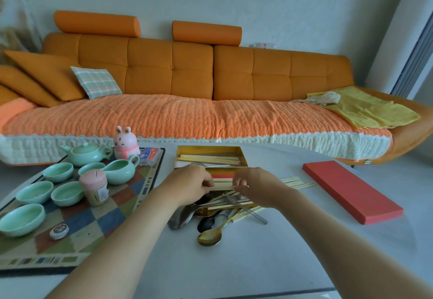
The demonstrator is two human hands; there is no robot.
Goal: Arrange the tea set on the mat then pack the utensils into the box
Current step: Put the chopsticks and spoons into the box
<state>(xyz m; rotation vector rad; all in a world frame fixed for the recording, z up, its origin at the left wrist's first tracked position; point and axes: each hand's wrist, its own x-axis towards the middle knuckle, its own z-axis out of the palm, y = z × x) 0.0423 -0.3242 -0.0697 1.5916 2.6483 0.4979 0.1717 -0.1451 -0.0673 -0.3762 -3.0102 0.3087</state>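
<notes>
- Chopsticks [222, 187], a pale bundle of them, are held between the two hands just at the near edge of the gold box [243, 158]; the left hand [189, 185] has its fingers curled closed on one end, and the right hand [255, 187] pinches the other end with thumb and fingers.
- Under the hands a loose heap of utensils lies on the white table [257, 263]: a gold spoon [209, 237], a dark spoon [206, 223], a steel piece and more pale sticks, all crossing each other.
- A few more sticks [297, 182] lie on the table beyond the right wrist, near the red lid [351, 191], which rests flat and apart from the box.
- Inside the box I can see some pale sticks [208, 159] and one thin metal piece already laid along the far side.
- On the checked mat [98, 223] at the left stand the green teapot [85, 154], the green pitcher [121, 169] and several green cups [35, 192], together with a pink-topped jar [95, 188] and a pink rabbit figure [125, 144].
- My judgement: the tea set part looks finished, and the packing is only begun. Most of the utensils are outside, and the lid is not yet on.
</notes>
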